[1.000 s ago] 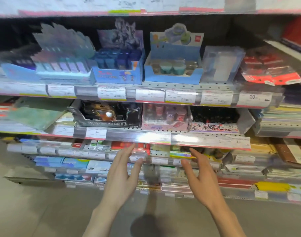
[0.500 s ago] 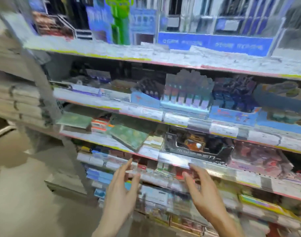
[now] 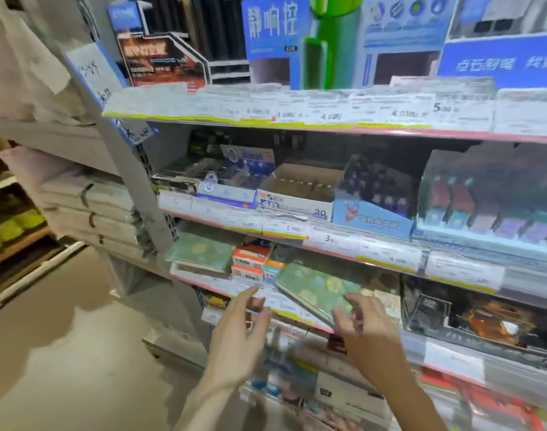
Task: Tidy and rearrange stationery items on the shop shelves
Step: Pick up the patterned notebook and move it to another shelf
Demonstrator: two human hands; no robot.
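A flat green patterned pack [image 3: 312,286] lies tilted on the middle shelf [image 3: 387,259] and juts out over the price strip. The fingertips of my right hand [image 3: 370,332] are at the pack's near corner, fingers apart; a firm grip is not visible. My left hand [image 3: 238,335] hovers open just left of it, in front of the price labels and holding nothing. A second green pack [image 3: 200,251] lies flat at the shelf's left end. Between the two packs are stacked small red-and-white boxes [image 3: 250,259].
Above are cardboard display boxes of pens and erasers [image 3: 297,194]. A black display box [image 3: 484,318] sits right of the tilted pack. Lower shelves hold more packets [image 3: 343,396]. The grey shelf upright [image 3: 132,169] and stacked paper bundles [image 3: 88,206] stand left; the floor is below.
The view has swung left and up along the shelves. Both hands have moved with it, from the lower shelf strip to the tilted green pack, and my right hand now reaches its corner.
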